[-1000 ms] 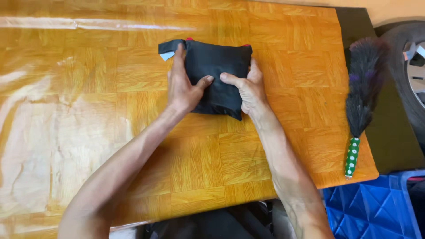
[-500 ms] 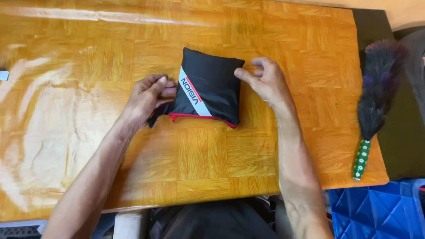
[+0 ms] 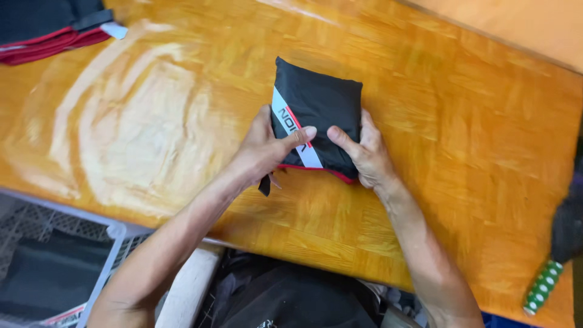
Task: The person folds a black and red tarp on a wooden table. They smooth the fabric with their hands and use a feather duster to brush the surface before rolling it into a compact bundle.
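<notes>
Two hands pinch our folded black garment mid-bench: left hand closed on its near-left edge, right hand clamping the near-right corner. Risk we see: loose grip lets the folds spring open, or the bundle slides on the glossy wood.

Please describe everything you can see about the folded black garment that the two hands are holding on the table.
The folded black garment is a compact, roughly square bundle of smooth, thin-looking fabric. A white band with a thin red line crosses its left part, and red trim shows along its near edge. It lies flat on the glossy wooden table. The left hand grips its near left corner, thumb on top; the right hand holds its near right corner.
</notes>
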